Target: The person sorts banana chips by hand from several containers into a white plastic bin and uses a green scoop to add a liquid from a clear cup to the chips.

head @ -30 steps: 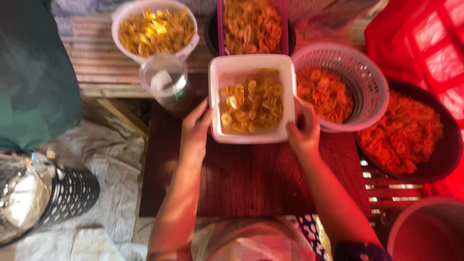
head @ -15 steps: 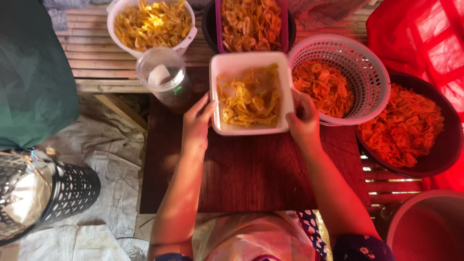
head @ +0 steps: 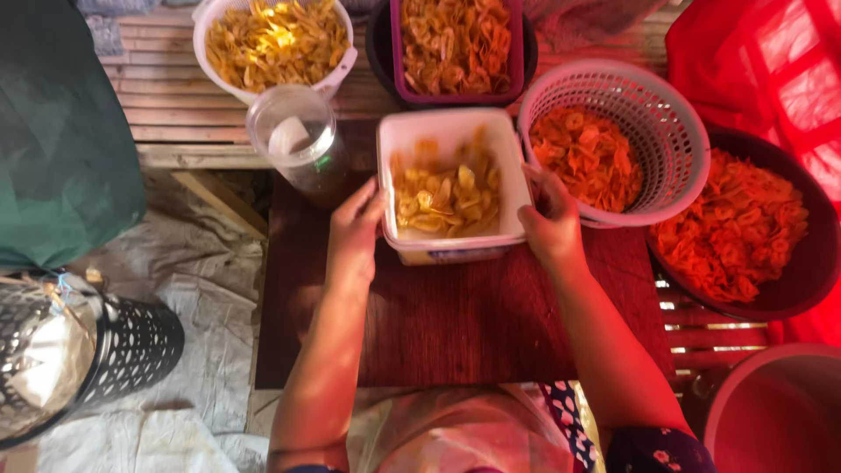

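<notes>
A white rectangular tub [head: 427, 131] of yellow chips [head: 447, 197] sits tilted toward me on a dark red wooden board [head: 455, 324]. My left hand [head: 355, 229] grips the tub's left wall. My right hand [head: 549, 223] holds its right wall. The chips are heaped in the near half of the tub.
A clear plastic jar [head: 298, 140] stands left of the tub. A white bowl [head: 337, 74] of yellow chips and a purple tub [head: 517, 52] of chips are behind. A pink basket [head: 674, 131] and a dark bowl [head: 806, 263] hold orange chips at right. A black mesh bin [head: 131, 350] is at left.
The tub has tipped toward me and the chips have slid into its near half. Both hands stay on its sides.
</notes>
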